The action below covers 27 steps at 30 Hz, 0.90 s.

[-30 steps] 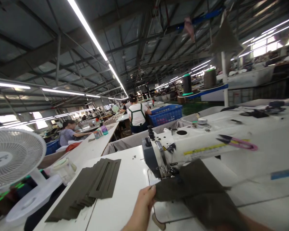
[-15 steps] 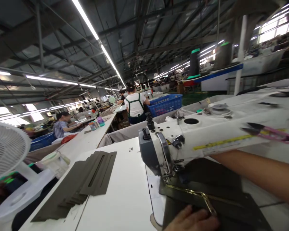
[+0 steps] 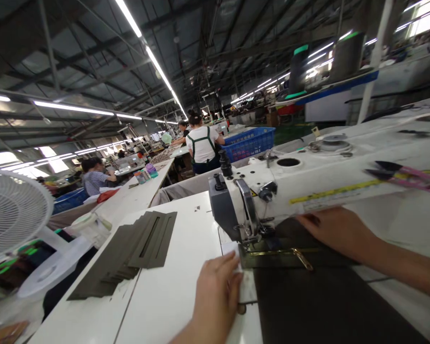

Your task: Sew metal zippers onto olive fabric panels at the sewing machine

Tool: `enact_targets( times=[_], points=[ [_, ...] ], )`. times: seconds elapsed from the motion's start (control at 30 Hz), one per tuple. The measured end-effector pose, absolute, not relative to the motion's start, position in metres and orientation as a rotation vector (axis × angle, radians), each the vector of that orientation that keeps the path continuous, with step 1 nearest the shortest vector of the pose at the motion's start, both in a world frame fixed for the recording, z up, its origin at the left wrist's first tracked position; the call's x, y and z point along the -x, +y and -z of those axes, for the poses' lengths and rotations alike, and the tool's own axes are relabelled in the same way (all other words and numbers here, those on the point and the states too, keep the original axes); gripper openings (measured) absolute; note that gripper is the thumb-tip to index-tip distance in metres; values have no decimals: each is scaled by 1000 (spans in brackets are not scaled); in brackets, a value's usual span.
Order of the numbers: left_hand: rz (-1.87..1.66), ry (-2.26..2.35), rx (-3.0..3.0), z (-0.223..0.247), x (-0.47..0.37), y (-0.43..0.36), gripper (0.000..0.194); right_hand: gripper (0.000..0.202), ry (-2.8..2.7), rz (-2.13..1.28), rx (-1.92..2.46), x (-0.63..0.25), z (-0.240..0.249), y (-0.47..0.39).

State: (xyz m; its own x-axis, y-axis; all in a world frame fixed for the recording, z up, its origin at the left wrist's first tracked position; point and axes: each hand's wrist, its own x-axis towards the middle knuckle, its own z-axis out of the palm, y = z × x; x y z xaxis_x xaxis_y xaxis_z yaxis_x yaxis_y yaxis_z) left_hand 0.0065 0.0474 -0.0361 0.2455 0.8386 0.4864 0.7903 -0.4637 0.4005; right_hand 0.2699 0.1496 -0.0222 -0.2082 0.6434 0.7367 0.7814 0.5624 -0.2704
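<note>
A dark olive fabric panel [image 3: 301,301] lies under the needle area of a white sewing machine [image 3: 243,205]. A gold zipper [image 3: 272,252] runs across it, its long metal pull [image 3: 303,259] pointing toward me. My left hand [image 3: 217,289] is left of the panel, fingers loosely bent and apart from the thumb, fingertips beside the panel's edge near the presser foot [image 3: 251,234]. Whether they touch the cloth is unclear. Beneath the machine arm, my right hand [image 3: 338,234] has its fingers closed at the panel's far edge; some fingertips are hidden.
Overlapping olive fabric pieces [image 3: 129,253] with slots lie on the white table [image 3: 165,296] to the left. A white fan [image 3: 14,215] stands beyond them. Pink-handled snips [image 3: 408,176] rest on the machine arm. People sit further off, near a blue crate [image 3: 249,143].
My left hand has moved off the panel to its left edge. My right hand has come into sight from behind the machine arm. The panel and zipper have turned straighter, and the view has shifted.
</note>
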Motion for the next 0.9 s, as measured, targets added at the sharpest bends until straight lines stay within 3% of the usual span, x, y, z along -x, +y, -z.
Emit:
enact_targets(
  times=[0.17,0.33,0.9],
  points=[
    [-860,1507,-2678,35,-13,69,20,25,-2330,173,848,-227,35,89],
    [-880,1533,-2787,47,-22,72,19,18,-2381,78,937,-197,36,97],
    [-953,1366,-2957,39,-26,78,26,23,-2496,-76,832,-207,33,111]
  ],
)
